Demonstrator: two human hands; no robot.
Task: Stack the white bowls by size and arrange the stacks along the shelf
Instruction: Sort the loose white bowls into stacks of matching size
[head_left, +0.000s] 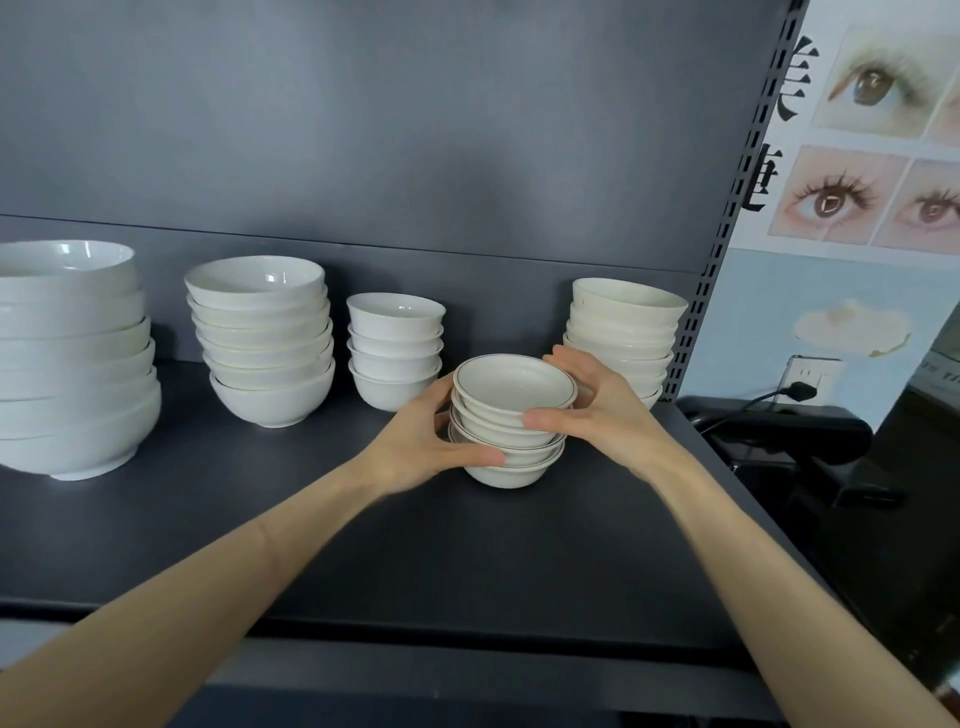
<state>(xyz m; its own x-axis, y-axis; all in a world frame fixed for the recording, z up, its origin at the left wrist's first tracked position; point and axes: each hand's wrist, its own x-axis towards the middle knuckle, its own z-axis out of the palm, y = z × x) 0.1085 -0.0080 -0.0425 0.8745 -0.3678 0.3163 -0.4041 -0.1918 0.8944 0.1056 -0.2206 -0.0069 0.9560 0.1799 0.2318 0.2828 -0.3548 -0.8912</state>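
so both hands are on the rimmed stack, the little bowls with the thin dark line round the edge. left hand is curled round its left side with the thumb across the front low down. right hand cups the other side, thumb pressed on the upper bowls. the fingers are fairly wide but they're properly gripping it. the stack is mid-right on the shelf, forward of the other stacks, and it looks like it's sitting on the surface, though i can't swear it isn't lifted a hair.

if it were me i'd keep the lower thumb under the bottom rim and slide it rather than carry it, since the bowls sit a bit skewed and the top ones could shift. there's a gap in the back row between the small stack and the right stack, which seems like the obvious home. go in straight so the knuckles don't clip either neighbour.

my counts:
- five stacks in total
- big stack, far left: six or seven, the rims blur together
- medium stack: about seven
- small stack: four
- rimmed stack: five, i think
- right stack: six-ish, with the lower part hidden behind the hand
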